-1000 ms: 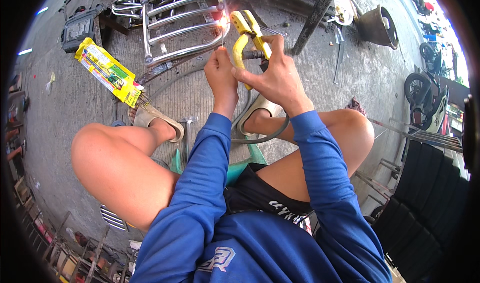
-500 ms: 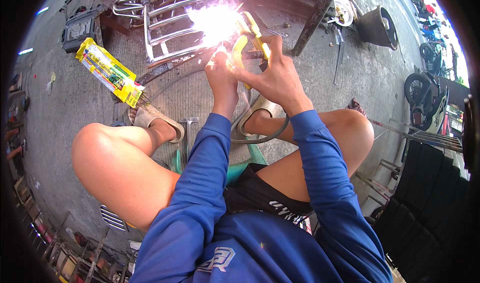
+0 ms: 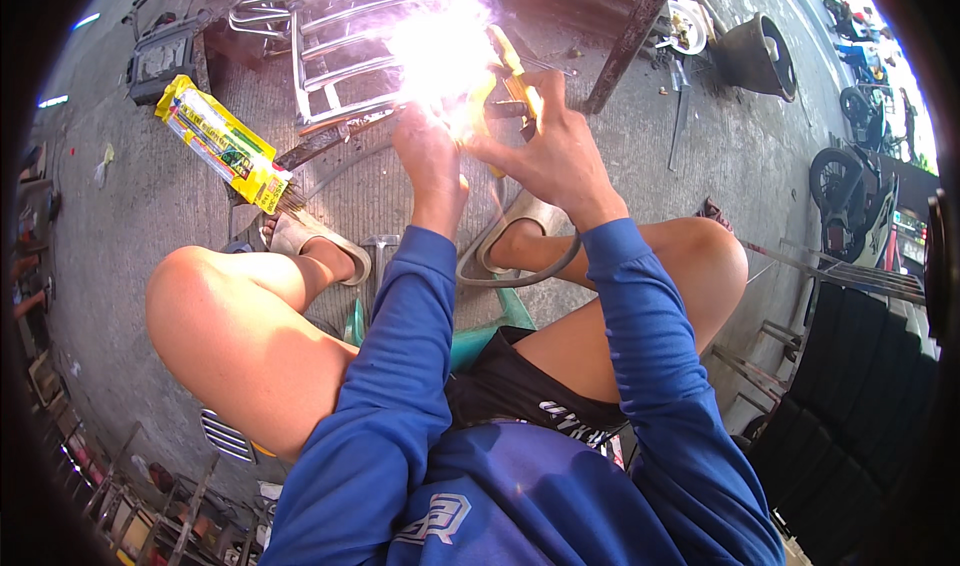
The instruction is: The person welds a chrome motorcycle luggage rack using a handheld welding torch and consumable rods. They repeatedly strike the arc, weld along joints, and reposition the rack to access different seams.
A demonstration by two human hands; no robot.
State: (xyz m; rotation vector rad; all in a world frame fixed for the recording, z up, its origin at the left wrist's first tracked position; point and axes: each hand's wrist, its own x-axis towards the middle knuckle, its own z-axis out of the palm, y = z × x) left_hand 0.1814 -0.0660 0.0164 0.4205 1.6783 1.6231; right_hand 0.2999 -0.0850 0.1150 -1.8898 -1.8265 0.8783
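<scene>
The arc glare has been widened over the chromed wire rack [image 3: 330,56], the yellow-handled electrode holder [image 3: 505,66] being clasped in the right hand [image 3: 545,146] and best steadied by the closed left hand [image 3: 430,156].

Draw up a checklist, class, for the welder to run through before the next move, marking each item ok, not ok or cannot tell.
1. Right hand grips the yellow electrode holder: ok.
2. Left hand kept clear of the arc: not ok, it sits right beside the flare.
3. Gloves on both hands: not ok, bare.
4. Legs covered: not ok, knees bare.
5. Metal rack steady: cannot tell.
6. Yellow electrode packet away from the sparks: ok.
</scene>
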